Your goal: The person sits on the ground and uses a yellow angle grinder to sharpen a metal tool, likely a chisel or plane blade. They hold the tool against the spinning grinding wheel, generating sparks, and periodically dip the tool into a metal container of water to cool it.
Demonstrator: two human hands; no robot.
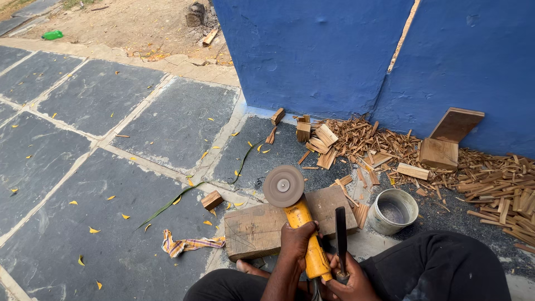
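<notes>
**Two hands on one grinder, and plenty near the disc**

Two loose things lie on the slate paving at the near left: a striped rag of cloth [189,243] and a long green leaf blade [184,196]. Either could be drawn in if the disc swung that way, I would judge.

Moving right, the left hand [296,238] is wrapped tight around the yellow-bodied angle grinder [304,223], whose grey round disc [283,186] stands upturned over the thick grey wooden block [259,227]. No guard shows around that disc, and bare toes peek out just under the block's near edge; a slip could bring the wheel to skin.

Just beside it, the right hand [351,281] grips the grinder's tail end together with a slim black tool [341,239] that stands upright. Whether the fingers pinch it firmly I cannot tell, and a loose hold might drop it against the disc.

Further right sit a small white plastic bucket [393,210] and a heap of dry wood chips [446,161] against the blue wall [334,50]; sparks could catch there.
</notes>
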